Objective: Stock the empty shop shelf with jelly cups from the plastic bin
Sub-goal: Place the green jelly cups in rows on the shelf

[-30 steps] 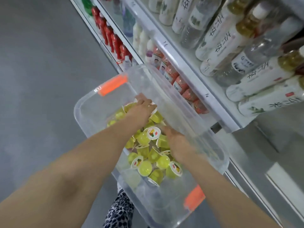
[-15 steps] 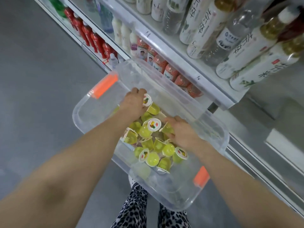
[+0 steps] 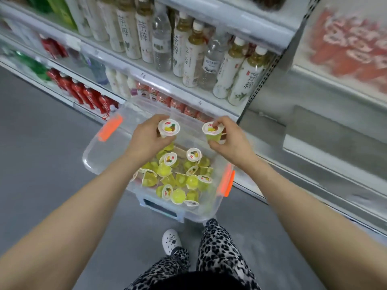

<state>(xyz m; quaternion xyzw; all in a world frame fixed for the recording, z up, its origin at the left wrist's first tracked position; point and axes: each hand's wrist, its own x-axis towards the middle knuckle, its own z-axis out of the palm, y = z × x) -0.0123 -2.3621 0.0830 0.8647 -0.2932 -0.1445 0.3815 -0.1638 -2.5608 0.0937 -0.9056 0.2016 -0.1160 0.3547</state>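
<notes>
Empty shelf [image 3: 326,141]: it lies to my right and a little beyond the bin, bare and grey; my right hand is the nearer one, so it leads.
Stocked shelves [image 3: 146,78]: two tiers show straight ahead, crowded with upright bottles [image 3: 245,80]; I count none of my cups there.
Plastic bin [image 3: 98,162]: one, clear with two orange latches, on the floor just ahead of my feet, its long axis running from far left to near right, beside the shelving.
Loose jelly cups [image 3: 178,178]: still in the bin, heaped toward its right half, lying every way up; roughly twenty, though the pile overlaps too much for a sure count.
Left hand [image 3: 146,141]: closed round one jelly cup in my left [image 3: 169,127], lid up, held over the bin's far edge.
Right hand [image 3: 230,143]: fingers pinched on one jelly cup in my right [image 3: 213,132], lid up, also above the far edge.
Cups in hand: two, one each.
Next move, as I judge it: swing both rightward to the bare shelf and stand them lid up.
</notes>
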